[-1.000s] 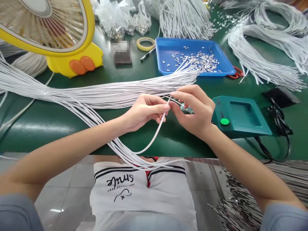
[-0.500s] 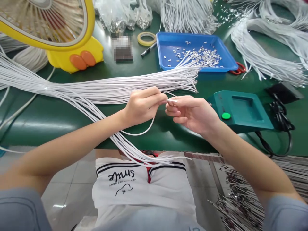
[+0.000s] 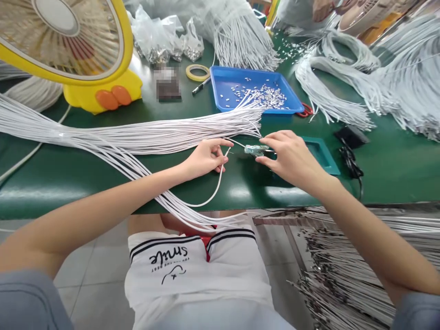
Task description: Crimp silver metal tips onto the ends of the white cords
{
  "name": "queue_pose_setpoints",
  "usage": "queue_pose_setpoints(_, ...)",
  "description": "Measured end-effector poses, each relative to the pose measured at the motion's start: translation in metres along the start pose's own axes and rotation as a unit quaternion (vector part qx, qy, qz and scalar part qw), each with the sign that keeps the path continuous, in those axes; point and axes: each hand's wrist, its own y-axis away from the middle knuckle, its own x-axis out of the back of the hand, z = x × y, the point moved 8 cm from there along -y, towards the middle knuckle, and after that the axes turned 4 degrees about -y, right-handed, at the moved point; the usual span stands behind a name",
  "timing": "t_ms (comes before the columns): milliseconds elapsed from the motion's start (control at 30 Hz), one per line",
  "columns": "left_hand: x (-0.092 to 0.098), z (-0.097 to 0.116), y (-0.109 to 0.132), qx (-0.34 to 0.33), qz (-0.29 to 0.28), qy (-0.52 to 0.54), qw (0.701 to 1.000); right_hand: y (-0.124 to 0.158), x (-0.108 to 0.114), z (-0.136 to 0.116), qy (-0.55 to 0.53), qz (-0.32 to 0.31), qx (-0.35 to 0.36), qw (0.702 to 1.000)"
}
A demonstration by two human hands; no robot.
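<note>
My left hand (image 3: 208, 158) is closed in a pinch on a white wire (image 3: 220, 183) near its upper end. Thin bare strands stick out from that tip. To the right, the fingers of my right hand (image 3: 287, 156) are around a small pale-teal tool (image 3: 255, 150) with a metal part; its exact kind is unclear. A short gap separates the tool from the wire tip. Behind both hands lies a long bundle of white wires (image 3: 165, 133), with a few strands hanging over the table edge. My right hand partly covers a green device (image 3: 330, 158) with a recessed top.
A blue tray (image 3: 218, 94) holds many small metal pieces. Around it are yellow tape (image 3: 197, 72), a pen (image 3: 200, 86) and red-handled scissors (image 3: 305, 110). A yellow fan (image 3: 80, 96) stands at left, a black adapter (image 3: 351, 136) at right. Another person's hand (image 3: 322, 9) shows at far right.
My hands have come apart. My right hand, earlier pinching at the wire tip, now holds the teal tool. The view has turned to the right.
</note>
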Motion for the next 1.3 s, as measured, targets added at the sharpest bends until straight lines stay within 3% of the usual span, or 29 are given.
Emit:
queue_pose_setpoints(133,-0.001,0.003,0.001,-0.003,-0.003,-0.010,1.000,-0.003,-0.019,-0.001,0.097,-0.047,0.020,0.994)
queue_pose_setpoints(633,-0.002,0.004,0.002,0.021,-0.016,-0.004,1.000,-0.010,-0.026,-0.002,0.208,-0.105,0.061,0.970)
queue_pose_setpoints(767,-0.003,0.005,0.000,0.011,-0.017,-0.003,1.000,-0.009,-0.030,-0.014,0.199,-0.123,0.064,0.970)
queue_pose_setpoints(967,-0.002,0.004,0.000,0.009,-0.003,-0.003,1.000,-0.013,-0.029,-0.033,0.148,-0.098,0.062,0.982)
queue_pose_setpoints(1300,-0.002,0.003,0.002,0.010,0.022,-0.034,0.999,-0.015,-0.031,-0.041,0.097,-0.082,0.058,0.990)
